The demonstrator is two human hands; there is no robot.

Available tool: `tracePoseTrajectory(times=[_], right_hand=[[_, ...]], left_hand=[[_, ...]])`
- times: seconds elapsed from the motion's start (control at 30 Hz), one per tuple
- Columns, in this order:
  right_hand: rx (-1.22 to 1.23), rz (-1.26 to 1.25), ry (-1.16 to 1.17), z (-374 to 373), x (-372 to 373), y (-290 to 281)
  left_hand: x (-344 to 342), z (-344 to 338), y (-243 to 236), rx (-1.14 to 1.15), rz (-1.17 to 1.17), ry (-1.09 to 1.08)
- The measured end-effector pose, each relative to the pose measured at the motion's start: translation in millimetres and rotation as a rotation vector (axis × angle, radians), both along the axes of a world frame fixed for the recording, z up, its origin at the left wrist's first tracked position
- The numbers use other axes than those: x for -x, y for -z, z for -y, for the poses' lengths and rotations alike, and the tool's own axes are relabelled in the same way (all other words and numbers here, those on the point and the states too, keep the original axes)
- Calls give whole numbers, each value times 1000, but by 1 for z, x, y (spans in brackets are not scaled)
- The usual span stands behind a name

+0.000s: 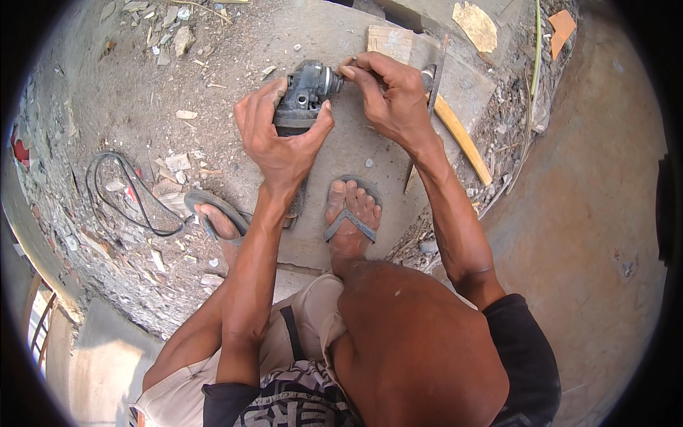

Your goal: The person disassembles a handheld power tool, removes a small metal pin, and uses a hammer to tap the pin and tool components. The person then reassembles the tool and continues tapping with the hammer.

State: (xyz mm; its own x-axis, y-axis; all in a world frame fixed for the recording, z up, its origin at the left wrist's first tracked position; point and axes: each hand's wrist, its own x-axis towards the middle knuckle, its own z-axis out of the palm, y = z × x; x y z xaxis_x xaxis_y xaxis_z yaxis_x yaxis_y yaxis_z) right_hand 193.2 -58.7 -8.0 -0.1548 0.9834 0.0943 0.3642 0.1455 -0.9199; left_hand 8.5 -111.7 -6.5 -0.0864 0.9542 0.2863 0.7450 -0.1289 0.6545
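Note:
My left hand (pixel 282 132) is wrapped round a black angle grinder (pixel 306 89), thumb on its near right side and fingers on its left. The grinder's head is upmost, and its round collar and spindle point right. My right hand (pixel 391 92) is closed in a pinch, thumb against forefinger, right at the spindle's end. Whatever lies between those fingertips is too small to make out. Just beyond my right hand lies a hammer with a yellow wooden handle (pixel 462 139), its head partly hidden. A thin dark metal strip (pixel 439 75) crosses it.
A black cord (pixel 128 167) loops over rubble on the left. At the far side are a flat wood block (pixel 390 43), a pale flat chip (pixel 475 27) and an orange shard (pixel 561 32). My sandalled feet stand below the grinder, one on the concrete slab (pixel 299 245).

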Motion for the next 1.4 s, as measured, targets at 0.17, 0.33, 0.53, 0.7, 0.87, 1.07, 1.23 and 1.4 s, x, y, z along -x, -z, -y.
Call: tracePoseTrajectory(times=[0.17, 0.33, 0.53, 0.7, 0.87, 1.07, 1.23, 1.4], right_hand=[[-110, -52, -33, 3, 0, 8], [11, -49, 29, 6, 2, 6], [92, -53, 51, -3, 8, -4], [217, -57, -6, -12, 5, -6], [287, -36, -92, -20, 0, -3], [48, -64, -107, -16, 3, 0], [269, -114, -59, -12, 4, -3], [193, -145, -47, -10, 4, 3]], left_hand=[[0, -1, 2, -29, 2, -2], [0, -2, 3, -25, 1, -10], [8, -1, 4, 68, 71, -16], [7, -1, 2, 75, 61, -15], [8, -1, 1, 98, 89, -14], [9, -1, 1, 115, 103, -15], [10, -1, 1, 127, 94, -18], [11, -1, 3, 122, 117, -19]])
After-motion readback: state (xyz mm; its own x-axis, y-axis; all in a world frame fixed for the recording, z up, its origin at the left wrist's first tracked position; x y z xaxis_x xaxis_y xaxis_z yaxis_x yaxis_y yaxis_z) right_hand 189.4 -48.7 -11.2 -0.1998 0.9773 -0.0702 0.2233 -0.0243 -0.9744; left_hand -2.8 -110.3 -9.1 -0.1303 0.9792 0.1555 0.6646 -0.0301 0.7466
